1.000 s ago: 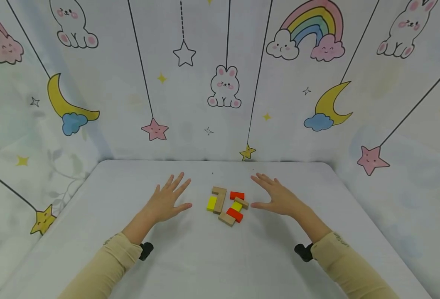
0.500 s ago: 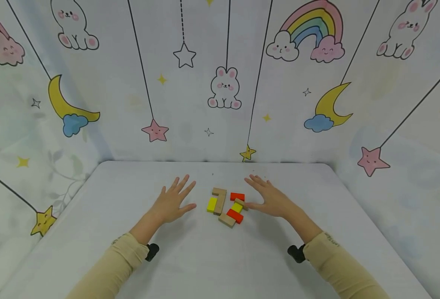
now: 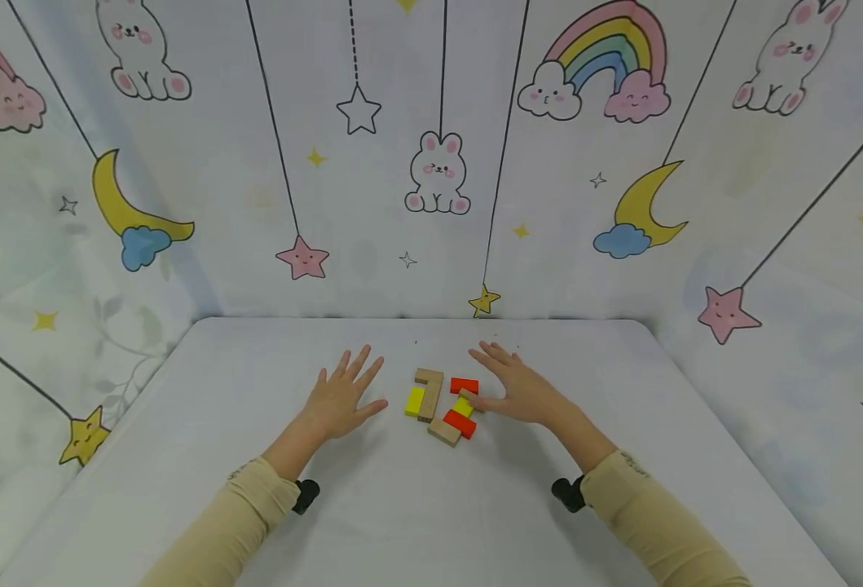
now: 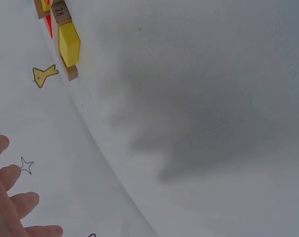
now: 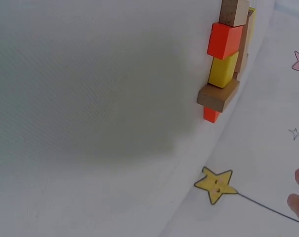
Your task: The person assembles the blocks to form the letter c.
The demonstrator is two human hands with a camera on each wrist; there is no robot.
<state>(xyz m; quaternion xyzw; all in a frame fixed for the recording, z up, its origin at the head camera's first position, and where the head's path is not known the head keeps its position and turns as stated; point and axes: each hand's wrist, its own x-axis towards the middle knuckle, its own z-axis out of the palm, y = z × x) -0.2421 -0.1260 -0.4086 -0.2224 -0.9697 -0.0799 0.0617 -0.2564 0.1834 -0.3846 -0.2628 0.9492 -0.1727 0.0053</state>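
A small group of wooden blocks lies on the white table in the head view: plain wood blocks (image 3: 429, 401), a yellow block (image 3: 415, 401) on the left, a second yellow one (image 3: 464, 407), and two red blocks, one at the back (image 3: 464, 386) and one in front (image 3: 460, 424). Left of them, my left hand (image 3: 339, 403) hovers with fingers spread, holding nothing. My right hand (image 3: 522, 387) hovers at the right with straight fingers; its thumb covers part of a wood block, and contact cannot be told. In the left wrist view, the number 28 marks one wood block (image 4: 61, 13).
The white table (image 3: 402, 514) reaches back to a patterned cloth backdrop (image 3: 372, 187) with bunnies, stars and moons. A black wrist camera (image 3: 306, 496) sits at the left cuff, and another black camera (image 3: 568, 494) at the right cuff.
Both hands have moved inward toward the blocks, the right one further left until its thumb overlaps a wood block in view. The blocks stay where they were.
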